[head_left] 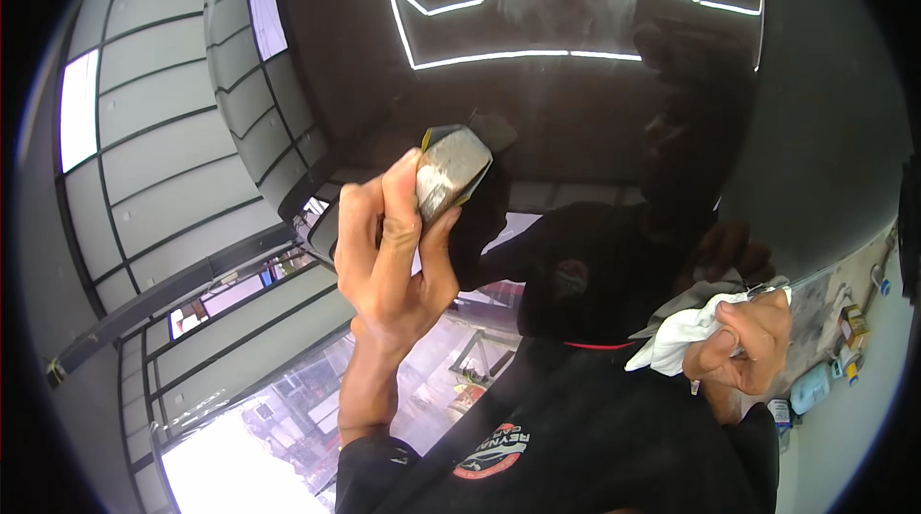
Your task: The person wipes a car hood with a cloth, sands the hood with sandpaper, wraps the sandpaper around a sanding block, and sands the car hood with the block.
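My left hand [393,250] grips a small block [451,168] with a worn grey face and yellow-and-dark edges, held between fingers and thumb over a glossy dark panel [576,106]. The panel mirrors strips of white light and a dark figure. At the lower right, my right hand [743,351] is closed on a bunched white cloth [672,332], with grey material [662,317] behind it. Whether the block touches the panel I cannot tell.
Grey panels [153,159] with dark seams and bright openings curve along the left. At the far right, bottles [811,389] and small containers [852,322] stand along a pale ledge. My black-clothed torso fills the lower middle.
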